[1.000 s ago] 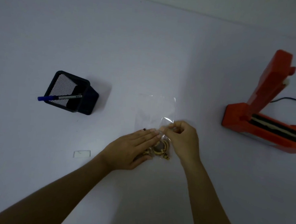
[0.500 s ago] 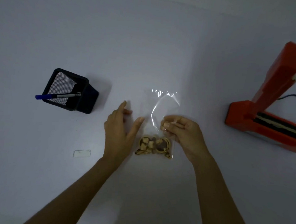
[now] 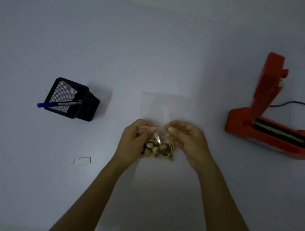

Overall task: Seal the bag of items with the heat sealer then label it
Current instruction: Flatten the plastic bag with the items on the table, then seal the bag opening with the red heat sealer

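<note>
Two hands on one little clear bag, so here's the layout going left to right. Way off to the left of the fingers sits a black mesh pen holder with a blue-capped pen lying across its mouth, and nearer the left wrist there's a small label lying flat on the white table.

Then the left hand, fingers curled, thumb and fingertips pinching the plastic just above the contents. The bag is right between both sets of fingers, its tan and brown items bunched at the bottom under the thumbs, and the empty top part stretching away past the fingertips. The right hand mirrors it, thumb pressed against curled fingers on the bag's other side.

Well off to the right of the right fingers is the orange heat sealer, arm raised, sealing strip exposed, cord trailing off behind it.

What could go wrong: the open end looks floppy and wrinkly, so if it goes into the sealer creased the seam could leak. Also, if the items slide up toward the mouth when the bag gets carried over, they could end up under the bar.

Compared with half a second ago: the left hand was off the bag, fingers spread beside it, and only the right was pinching. Now both grip it and the items are gathered tighter.
</note>
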